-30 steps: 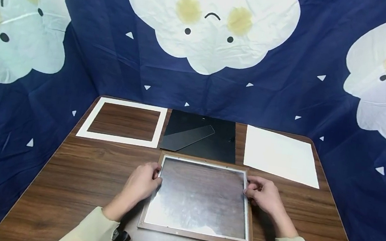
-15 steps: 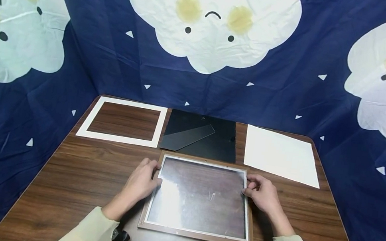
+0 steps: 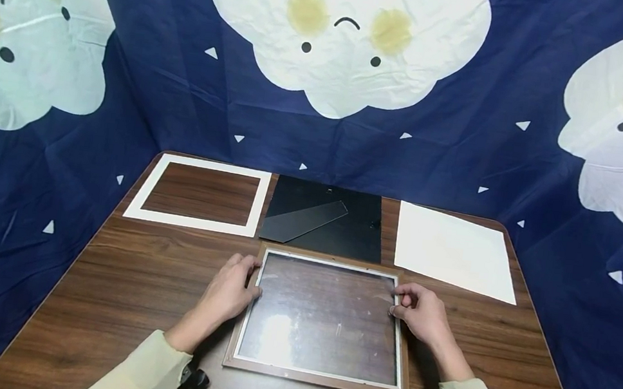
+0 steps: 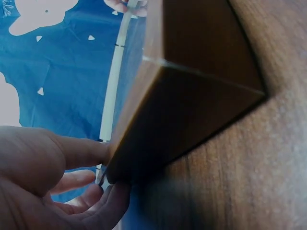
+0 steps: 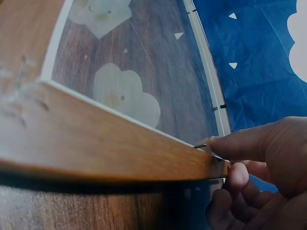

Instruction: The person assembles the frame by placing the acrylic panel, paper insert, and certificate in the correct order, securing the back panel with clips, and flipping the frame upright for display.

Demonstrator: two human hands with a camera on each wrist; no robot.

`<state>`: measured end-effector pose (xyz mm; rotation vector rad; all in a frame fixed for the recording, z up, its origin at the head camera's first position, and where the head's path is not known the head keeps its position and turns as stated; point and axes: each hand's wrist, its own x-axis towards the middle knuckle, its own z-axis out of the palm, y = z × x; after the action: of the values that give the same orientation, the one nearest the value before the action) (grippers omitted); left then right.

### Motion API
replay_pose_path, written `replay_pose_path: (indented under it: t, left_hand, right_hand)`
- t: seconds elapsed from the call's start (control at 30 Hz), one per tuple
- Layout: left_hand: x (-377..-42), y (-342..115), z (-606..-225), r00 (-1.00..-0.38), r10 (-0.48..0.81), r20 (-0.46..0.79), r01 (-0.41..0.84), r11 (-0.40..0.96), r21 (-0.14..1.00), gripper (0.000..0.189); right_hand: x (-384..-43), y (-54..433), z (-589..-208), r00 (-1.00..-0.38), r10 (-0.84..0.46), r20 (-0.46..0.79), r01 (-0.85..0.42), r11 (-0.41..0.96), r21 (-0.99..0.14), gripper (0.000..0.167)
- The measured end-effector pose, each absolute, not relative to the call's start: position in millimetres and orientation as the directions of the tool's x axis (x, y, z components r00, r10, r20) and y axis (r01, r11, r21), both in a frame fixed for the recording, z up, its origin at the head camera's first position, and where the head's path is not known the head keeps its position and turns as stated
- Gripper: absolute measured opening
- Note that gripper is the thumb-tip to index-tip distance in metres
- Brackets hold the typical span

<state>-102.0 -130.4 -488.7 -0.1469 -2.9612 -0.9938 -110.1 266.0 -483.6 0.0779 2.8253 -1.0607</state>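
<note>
Head view shows me the wooden frame [image 3: 314, 380] lying flat on the dark table [image 3: 142, 290], right in front of the person, its long axis running left to right. It sits slightly askew, the far right corner a little nearer the person than the far left. The side with small tabs along its pale inner lip faces up, around a clear pane [image 3: 324, 326]. Just beyond lies a black board [image 3: 356, 235], with a white border mat [image 3: 191, 223] to its left and a white sheet [image 3: 456, 251] to its right.

Left wrist view gives me what the head view flattens: the frame's deep outer wall and a sharp corner. Right wrist view catches pale cloud reflections [image 5: 125, 98] in the pane.

As for fingers, the left hand [image 3: 227, 288] pinches the left short bar towards its far end, thumb on the upper edge, fingers curled at the outside. The right hand [image 3: 425, 313] pinches the opposite bar, fingers bent in close, thumb tip by a thin metal tab [image 5: 200, 146]. Whether any fingertip reaches underneath, I cannot tell.
</note>
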Motion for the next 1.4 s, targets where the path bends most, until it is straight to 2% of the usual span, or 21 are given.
replay_pose_path:
  t: [0.27, 0.4, 0.53, 0.73, 1.03, 1.4]
  left_hand:
    - [-104.0, -136.0, -481.5, -0.995, 0.094, 0.028, 0.092, 0.806, 0.584, 0.037]
    - [-107.2, -135.7, -475.8, -0.993, 0.096, 0.07, 0.119, 0.805, 0.582, 0.027]
    - [-114.2, -129.8, -470.1, -0.984, 0.14, 0.112, 0.179, 0.788, 0.589, 0.021]
    - [-133.9, -109.1, -460.4, -0.966, 0.226, 0.127, 0.255, 0.745, 0.617, 0.02]
    - [-162.9, -71.1, -459.7, -0.952, 0.274, 0.136, 0.289, 0.662, 0.692, 0.014]
    - [-187.5, -25.9, -453.8, -0.941, 0.326, 0.094, 0.292, 0.638, 0.713, 0.019]
  right_hand:
    - [-110.5, 270.1, -481.2, -0.992, -0.004, -0.126, 0.083, 0.732, -0.676, 0.033]
    - [-110.0, 273.8, -478.1, -0.988, -0.03, -0.153, 0.091, 0.684, -0.724, 0.035]
    - [-111.7, 279.6, -474.0, -0.983, -0.05, -0.175, 0.094, 0.687, -0.721, 0.035]
    - [-119.0, 296.7, -466.5, -0.977, -0.049, -0.209, 0.115, 0.702, -0.703, 0.035]
    - [-133.5, 325.0, -461.6, -0.978, -0.051, -0.2, 0.104, 0.716, -0.69, 0.038]
    - [-151.4, 357.6, -464.4, -0.993, -0.004, -0.115, 0.069, 0.777, -0.625, 0.037]
